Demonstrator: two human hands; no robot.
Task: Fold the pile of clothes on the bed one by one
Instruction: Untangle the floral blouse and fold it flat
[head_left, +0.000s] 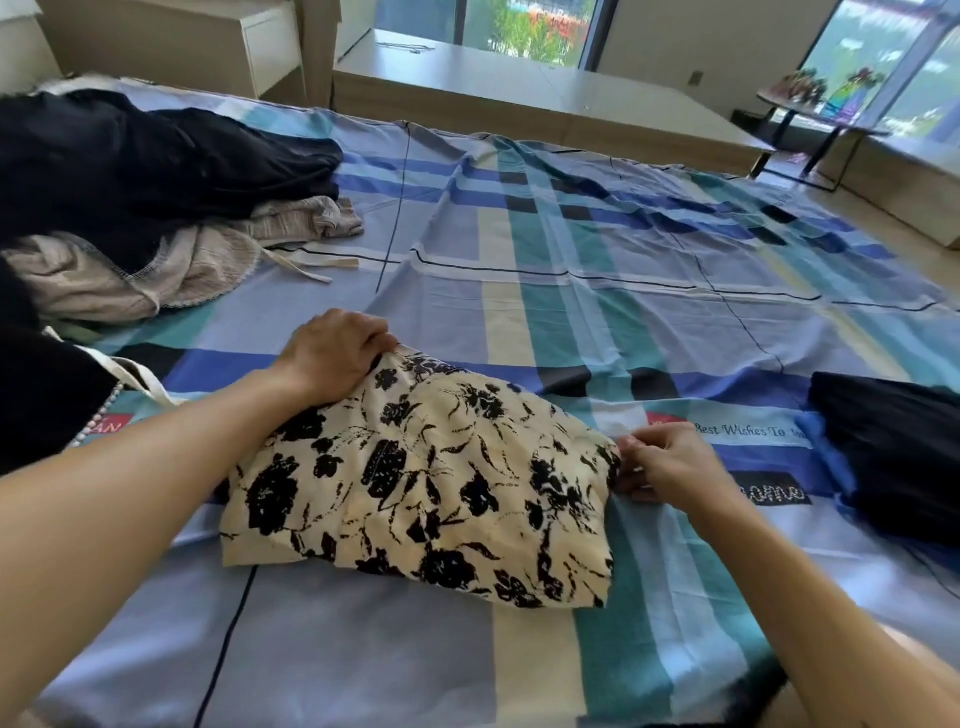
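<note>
A bed (571, 291) under a checked sheet of blue, teal and cream fills the view. Beyond it stand a white drawer unit (270, 47) at far left, a long low wooden platform (545, 88), and at far right a small dark-legged desk (810, 111) carrying colourful things, before tall windows (530, 26).

On the bed's left side lies the pile of clothes (130, 171): black garments heaped over beige ones, a beige tie trailing onto the sheet. Near the front edge, in the middle, lies the floral garment (415, 483), cream with black flowers, folded into a rough, puffy rectangle. The left hand (332, 358) grips its far left corner, fingers curled over the cloth. The right hand (670, 465) pinches its right edge between thumb and fingers.

Well apart to the right, a dark folded garment (893, 447) lies by the bed's right edge, blue cloth showing under it. Open, lightly wrinkled sheet stretches between the pile and that garment, behind the floral one.
</note>
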